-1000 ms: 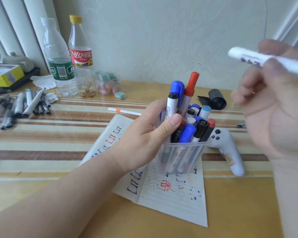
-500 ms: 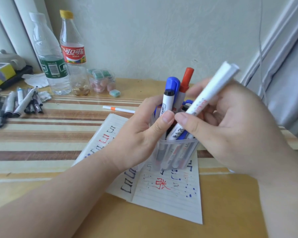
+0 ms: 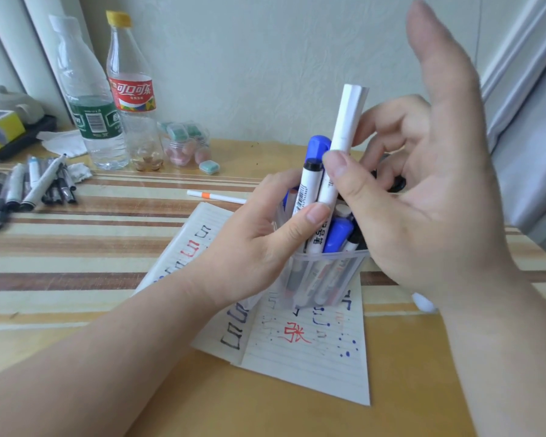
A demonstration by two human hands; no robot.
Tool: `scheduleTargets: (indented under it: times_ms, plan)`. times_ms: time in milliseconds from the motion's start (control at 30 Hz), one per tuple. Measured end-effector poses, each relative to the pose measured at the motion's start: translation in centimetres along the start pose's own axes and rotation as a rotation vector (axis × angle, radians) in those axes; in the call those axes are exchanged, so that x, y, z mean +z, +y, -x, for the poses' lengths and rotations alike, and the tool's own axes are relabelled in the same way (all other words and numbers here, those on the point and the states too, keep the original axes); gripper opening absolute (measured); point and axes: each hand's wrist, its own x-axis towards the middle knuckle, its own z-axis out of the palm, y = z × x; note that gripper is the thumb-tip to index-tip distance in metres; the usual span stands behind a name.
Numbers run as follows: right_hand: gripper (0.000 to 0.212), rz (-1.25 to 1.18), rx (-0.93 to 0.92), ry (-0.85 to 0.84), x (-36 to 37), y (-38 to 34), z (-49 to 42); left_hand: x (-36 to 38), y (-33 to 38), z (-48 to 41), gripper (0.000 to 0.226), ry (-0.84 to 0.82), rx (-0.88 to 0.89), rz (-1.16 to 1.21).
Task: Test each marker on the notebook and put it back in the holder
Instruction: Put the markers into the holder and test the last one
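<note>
Left hand (image 3: 259,244): reached in from the lower left and gripped the clear square plastic holder (image 3: 325,272), thumb laid across its near rim, the other fingers curled round its far side and mostly hidden. Right hand (image 3: 429,222): was raised just right of the holder, palm turned left; thumb and forefinger pinched the white cylindrical marker (image 3: 344,134), the middle fingers were bent behind it, and one finger stood straight up, apart from the rest. The white marker stood nearly upright, tilted slightly right, its lower end down inside the holder and its flat top above everything else there. A blue-capped marker (image 3: 319,148), a black-capped white marker (image 3: 308,184) and several more were packed into the holder. The holder stood on the open lined paper notebook (image 3: 312,348), whose pages carried red, blue and black marks. A thin white pen with an orange band (image 3: 215,196) lay just behind and left of the holder. A heap of grey and black markers (image 3: 38,187) lay well to its left. Two clear plastic bottles (image 3: 108,99) stood behind-left of it. All rested on the striped wooden table (image 3: 76,263).
</note>
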Motion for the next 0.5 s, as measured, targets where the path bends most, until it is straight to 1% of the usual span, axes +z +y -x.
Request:
scheduleTargets:
  times_ms: [167, 233, 367, 500]
  plan:
    - [0.038, 0.076, -0.032, 0.001, 0.1, 0.5, -1.3, -0.2, 0.1, 0.0, 0.061, -0.019, -0.012, -0.002]
    - [0.035, 0.039, -0.050, 0.000, -0.1, 0.6, -1.1, -0.2, 0.3, 0.1, 0.062, -0.024, -0.016, -0.003]
    - [0.034, -0.023, -0.146, -0.004, -0.5, 0.4, 0.2, -0.2, 0.2, 0.3, 0.066, -0.018, 0.003, -0.064]
    - [0.032, -0.062, -0.084, 0.045, 0.2, 1.2, -0.3, -0.2, 0.3, 0.3, 0.068, -0.005, 0.018, -0.073]
